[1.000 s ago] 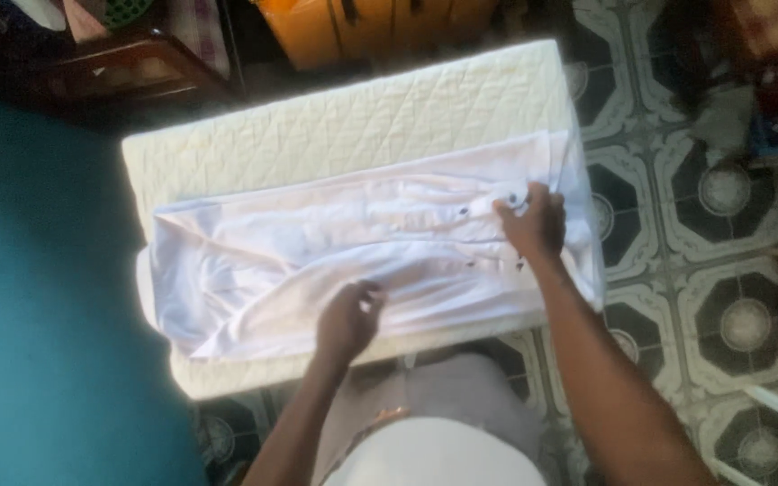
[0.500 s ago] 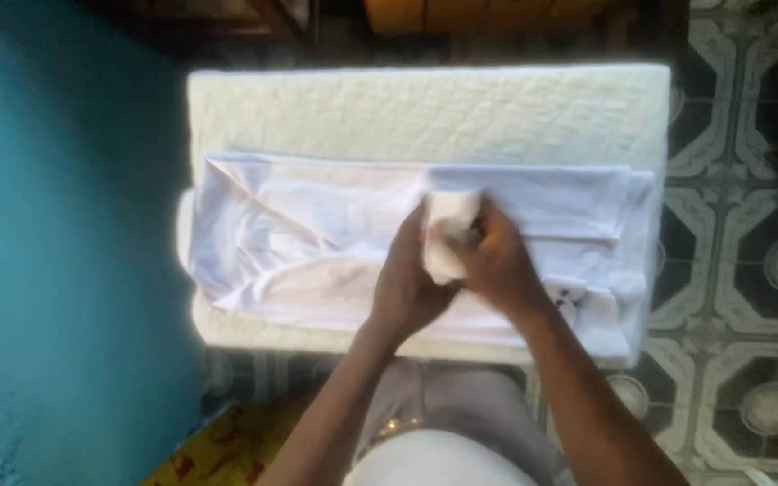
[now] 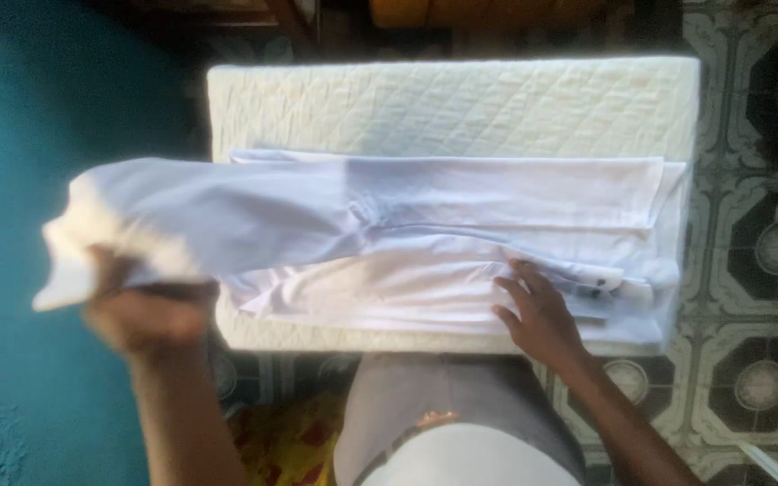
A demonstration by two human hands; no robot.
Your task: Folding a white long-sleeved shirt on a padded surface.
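White shirt (image 3: 389, 234) stretches across the quilted pad (image 3: 461, 99) between both hands. Its sleeve end is bunched in the closed left hand (image 3: 141, 310), lifted out past the pad's edge. To the right, the right hand (image 3: 538, 315) lies open, flat on the folded body. Cloth hides the left fingers, and that end is blurred.

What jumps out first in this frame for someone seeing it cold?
The white shirt spread along the quilted white pad at centre frame. The left hand grips one end of it, lifted past the pad's left edge against the teal wall, while the right hand lies flat on the fabric near the pad's front edge. Patterned floor tiles fill the right side.
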